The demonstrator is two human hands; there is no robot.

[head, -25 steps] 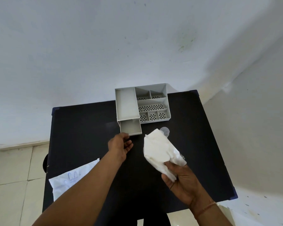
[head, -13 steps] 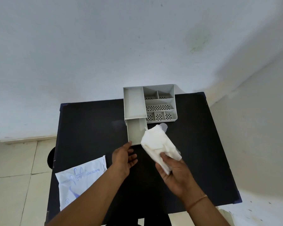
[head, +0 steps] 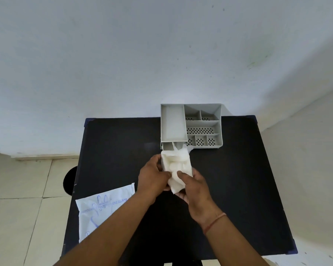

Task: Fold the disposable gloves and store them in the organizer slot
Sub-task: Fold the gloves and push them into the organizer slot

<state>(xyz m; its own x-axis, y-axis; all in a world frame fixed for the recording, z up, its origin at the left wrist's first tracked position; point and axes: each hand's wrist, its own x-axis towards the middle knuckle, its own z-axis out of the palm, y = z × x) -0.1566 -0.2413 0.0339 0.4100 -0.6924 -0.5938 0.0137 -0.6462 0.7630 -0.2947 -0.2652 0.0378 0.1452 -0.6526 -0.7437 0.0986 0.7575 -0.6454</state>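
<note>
A grey organizer (head: 215, 123) with several compartments stands at the far side of the black table (head: 113, 150). Its pulled-out drawer slot (head: 166, 145) sticks out toward me at the front left. A white bundle of folded disposable gloves (head: 178, 166) lies over and partly in that drawer, hiding most of it. My left hand (head: 152, 177) grips the bundle's left side. My right hand (head: 193, 186) holds its near end, thumb on top.
A white glove packet (head: 102, 210) with blue print lies at the table's near left edge, hanging over it. Pale walls rise behind and to the right. Tiled floor and a dark round object (head: 69, 181) show on the left.
My right hand carried the glove bundle forward and left onto the open drawer. My left hand moved from beside the drawer to grip the bundle. The view shifted, showing more of the packet.
</note>
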